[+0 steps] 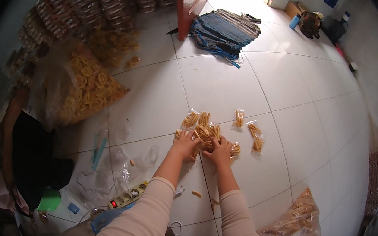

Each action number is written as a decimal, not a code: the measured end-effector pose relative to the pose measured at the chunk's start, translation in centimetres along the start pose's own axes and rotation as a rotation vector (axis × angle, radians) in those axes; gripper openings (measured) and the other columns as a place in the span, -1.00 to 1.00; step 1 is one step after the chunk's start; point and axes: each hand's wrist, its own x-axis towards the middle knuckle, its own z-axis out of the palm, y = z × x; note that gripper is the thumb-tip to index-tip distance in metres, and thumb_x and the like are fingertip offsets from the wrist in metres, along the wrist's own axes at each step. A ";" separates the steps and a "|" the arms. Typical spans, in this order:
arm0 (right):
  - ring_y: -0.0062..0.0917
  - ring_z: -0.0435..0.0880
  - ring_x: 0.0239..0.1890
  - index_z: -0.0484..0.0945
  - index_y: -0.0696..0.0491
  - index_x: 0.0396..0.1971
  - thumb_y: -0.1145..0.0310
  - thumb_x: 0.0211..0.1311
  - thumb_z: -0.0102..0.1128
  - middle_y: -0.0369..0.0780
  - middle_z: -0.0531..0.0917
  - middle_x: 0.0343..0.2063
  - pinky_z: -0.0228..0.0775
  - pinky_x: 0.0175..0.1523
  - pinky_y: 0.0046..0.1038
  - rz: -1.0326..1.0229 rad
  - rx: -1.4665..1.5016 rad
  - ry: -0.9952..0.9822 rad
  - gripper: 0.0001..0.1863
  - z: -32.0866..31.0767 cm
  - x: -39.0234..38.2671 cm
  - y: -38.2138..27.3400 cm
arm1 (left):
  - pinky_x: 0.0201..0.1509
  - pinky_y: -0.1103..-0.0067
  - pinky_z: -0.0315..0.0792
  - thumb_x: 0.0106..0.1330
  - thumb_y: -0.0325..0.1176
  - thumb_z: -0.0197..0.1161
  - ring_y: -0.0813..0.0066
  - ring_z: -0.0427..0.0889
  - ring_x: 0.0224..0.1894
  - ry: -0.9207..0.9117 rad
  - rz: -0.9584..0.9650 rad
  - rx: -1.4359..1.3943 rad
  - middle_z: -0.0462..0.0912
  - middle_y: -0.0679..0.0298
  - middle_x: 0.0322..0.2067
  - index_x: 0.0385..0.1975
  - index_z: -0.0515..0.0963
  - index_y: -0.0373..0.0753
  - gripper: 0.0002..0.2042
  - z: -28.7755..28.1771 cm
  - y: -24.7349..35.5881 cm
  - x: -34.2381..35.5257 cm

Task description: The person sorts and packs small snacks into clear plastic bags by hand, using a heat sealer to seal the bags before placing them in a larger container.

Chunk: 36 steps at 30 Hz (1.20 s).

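Snack packets [207,130], small, clear and filled with golden-brown sticks, lie heaped on the tiled floor [218,86] straight ahead of the person. The left hand [186,145] and the right hand [219,150] close in on the heap from either side, fingers bent and spread against the packets; I can't tell whether they pinch any, since the fingertips' undersides are hidden. Filling looks done for these (whether every one is sealed, I can't make out from where I stand). Gathering seems only partly done: a few outlying packets [255,136] lie well apart, to the right. Plenty appears left, too: a large bag [299,219] at lower right bulges with what looks like more of the same snack, and a stray stick [196,194] lies loose on the tiles, near the forearms.
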 end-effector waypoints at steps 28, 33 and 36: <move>-0.54 0.55 -0.48 0.47 -0.04 -0.15 0.59 -0.05 0.11 -0.21 0.57 -0.28 0.44 -0.40 -0.49 0.001 0.647 -0.060 -0.61 -21.4 -27.8 1.2 | -0.11 0.44 0.42 -0.35 -0.16 0.43 0.21 0.54 -0.20 0.031 0.285 -0.484 0.54 0.07 -0.27 -0.09 0.32 -0.20 -0.30 -2.6 12.3 -7.4; -0.47 0.56 -0.30 0.38 -0.10 0.02 0.53 -0.02 0.13 -0.14 0.50 -0.11 0.52 -0.34 -0.48 0.037 0.372 -0.611 -0.49 -31.4 -39.8 2.4 | -0.57 0.65 0.38 -0.22 -0.29 0.49 0.57 0.47 -0.48 -0.110 0.497 -0.851 0.47 0.29 -0.45 -0.12 0.23 -0.15 -0.35 -10.6 21.9 -13.2; -0.41 0.55 -0.18 0.32 -0.11 0.09 0.53 -0.01 0.12 -0.12 0.45 -0.04 0.57 -0.28 -0.47 0.233 0.299 -0.685 -0.43 -34.1 -45.8 4.5 | -0.52 0.67 0.39 -0.16 -0.30 0.47 0.57 0.47 -0.44 -0.294 0.718 -0.877 0.47 0.29 -0.41 -0.09 0.22 -0.11 -0.37 -13.8 27.9 -19.5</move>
